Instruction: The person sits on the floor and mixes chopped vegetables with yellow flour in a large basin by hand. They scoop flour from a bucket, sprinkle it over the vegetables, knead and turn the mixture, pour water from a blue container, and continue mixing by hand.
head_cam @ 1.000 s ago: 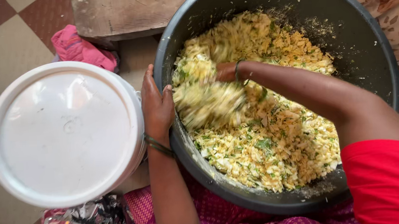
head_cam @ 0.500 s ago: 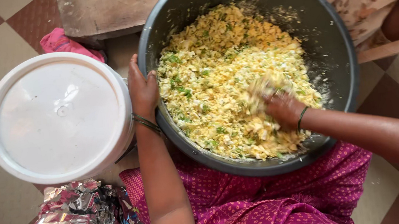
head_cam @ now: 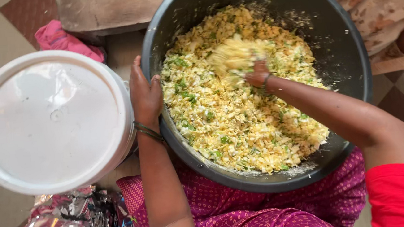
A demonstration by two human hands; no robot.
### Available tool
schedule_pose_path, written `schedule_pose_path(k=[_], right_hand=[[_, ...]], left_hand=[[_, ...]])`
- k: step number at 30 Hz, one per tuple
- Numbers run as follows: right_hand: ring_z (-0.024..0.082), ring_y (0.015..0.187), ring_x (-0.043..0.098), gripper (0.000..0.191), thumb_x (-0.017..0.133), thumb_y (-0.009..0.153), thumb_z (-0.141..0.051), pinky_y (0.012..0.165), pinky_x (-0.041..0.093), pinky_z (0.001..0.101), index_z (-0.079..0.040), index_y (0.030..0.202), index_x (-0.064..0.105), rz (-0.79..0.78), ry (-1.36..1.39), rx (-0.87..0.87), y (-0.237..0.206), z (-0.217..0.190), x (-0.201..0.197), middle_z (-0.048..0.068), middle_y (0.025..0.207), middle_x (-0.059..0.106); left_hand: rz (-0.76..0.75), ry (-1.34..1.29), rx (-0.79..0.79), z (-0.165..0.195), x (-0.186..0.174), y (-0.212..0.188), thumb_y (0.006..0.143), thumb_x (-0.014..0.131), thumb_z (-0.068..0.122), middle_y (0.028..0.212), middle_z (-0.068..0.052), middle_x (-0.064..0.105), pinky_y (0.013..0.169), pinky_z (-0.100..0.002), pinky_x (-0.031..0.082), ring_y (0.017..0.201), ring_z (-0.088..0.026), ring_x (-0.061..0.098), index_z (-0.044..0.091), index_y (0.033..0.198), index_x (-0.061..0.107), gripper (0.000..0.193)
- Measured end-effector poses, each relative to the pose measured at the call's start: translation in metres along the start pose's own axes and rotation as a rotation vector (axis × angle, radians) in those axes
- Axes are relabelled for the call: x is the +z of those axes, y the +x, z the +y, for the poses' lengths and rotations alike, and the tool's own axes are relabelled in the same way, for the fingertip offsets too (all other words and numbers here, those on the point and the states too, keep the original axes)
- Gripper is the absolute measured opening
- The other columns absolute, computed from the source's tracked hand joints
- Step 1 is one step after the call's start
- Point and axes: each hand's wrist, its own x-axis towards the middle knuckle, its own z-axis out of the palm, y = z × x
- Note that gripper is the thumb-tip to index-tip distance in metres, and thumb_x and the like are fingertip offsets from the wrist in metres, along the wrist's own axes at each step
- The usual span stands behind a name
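Right hand (head_cam: 251,69) blurred, fingers buried in yellow mixture (head_cam: 240,125); bowl (head_cam: 350,70) top cropped.

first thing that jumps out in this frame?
The big dark bowl filling the centre and right, heaped with a yellow shredded mix flecked with green. The right hand is buried in the mix near its top, blurred, while the left hand grips the bowl's left rim. A white lidded bucket sits at left.

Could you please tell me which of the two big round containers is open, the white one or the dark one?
The dark bowl is open, showing its yellow-green chopped mixture. The white bucket beside it is shut under a lid.
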Motion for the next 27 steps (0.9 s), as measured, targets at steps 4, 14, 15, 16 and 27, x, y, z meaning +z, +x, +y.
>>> schedule_pose_path(k=[4, 14, 15, 16, 27], right_hand=[[0.021, 0.09, 0.066, 0.052, 0.071, 0.097, -0.046, 0.069, 0.054, 0.0306, -0.001, 0.12, 0.062, -0.209, -0.367, -0.229, -0.034, -0.078, 0.068, 0.012, 0.111, 0.065], [0.038, 0.148, 0.01, 0.084, 0.061, 0.094, -0.058, 0.117, 0.012, 0.0659, -0.027, 0.16, 0.019, -0.213, -1.265, -0.671, -0.041, -0.075, 0.067, 0.017, 0.164, 0.008], [0.037, 0.145, 0.021, 0.078, 0.059, 0.097, -0.057, 0.117, 0.021, 0.0626, -0.023, 0.159, 0.028, -0.112, -1.239, -0.663, -0.01, -0.072, 0.054, 0.019, 0.161, 0.02], [0.035, 0.141, 0.033, 0.073, 0.056, 0.099, -0.057, 0.116, 0.03, 0.0594, -0.02, 0.159, 0.036, -0.027, -1.231, -0.631, 0.019, -0.066, 0.037, 0.021, 0.157, 0.032], [0.024, 0.105, 0.056, 0.056, 0.05, 0.09, -0.038, 0.086, 0.051, 0.0444, -0.026, 0.144, 0.056, -0.082, -0.037, -0.223, 0.102, 0.043, -0.19, 0.012, 0.138, 0.055]], left_hand=[[-0.005, -0.014, 0.029, -0.002, 0.0, 0.001, 0.093, 0.063, 0.006, 0.147, -0.028, 0.051, 0.115, -0.046, 0.038, 0.135, -0.043, 0.051, -0.003, 0.152, 0.036, 0.066], [-0.034, 0.025, 0.036, -0.003, 0.0, 0.001, 0.095, 0.064, 0.009, 0.152, -0.029, 0.046, 0.118, -0.045, 0.035, 0.14, -0.043, 0.046, -0.005, 0.154, 0.033, 0.068], [-0.038, 0.016, 0.036, -0.003, 0.0, 0.0, 0.095, 0.063, 0.009, 0.152, -0.029, 0.046, 0.118, -0.045, 0.035, 0.141, -0.043, 0.046, -0.005, 0.154, 0.033, 0.068], [-0.044, 0.009, 0.035, -0.003, -0.001, 0.0, 0.096, 0.063, 0.008, 0.153, -0.029, 0.046, 0.118, -0.044, 0.035, 0.141, -0.043, 0.046, -0.005, 0.155, 0.032, 0.068], [-0.048, 0.059, 0.017, 0.013, -0.003, 0.002, 0.096, 0.06, 0.01, 0.149, -0.03, 0.051, 0.115, -0.044, 0.039, 0.137, -0.044, 0.051, -0.006, 0.154, 0.035, 0.065]])
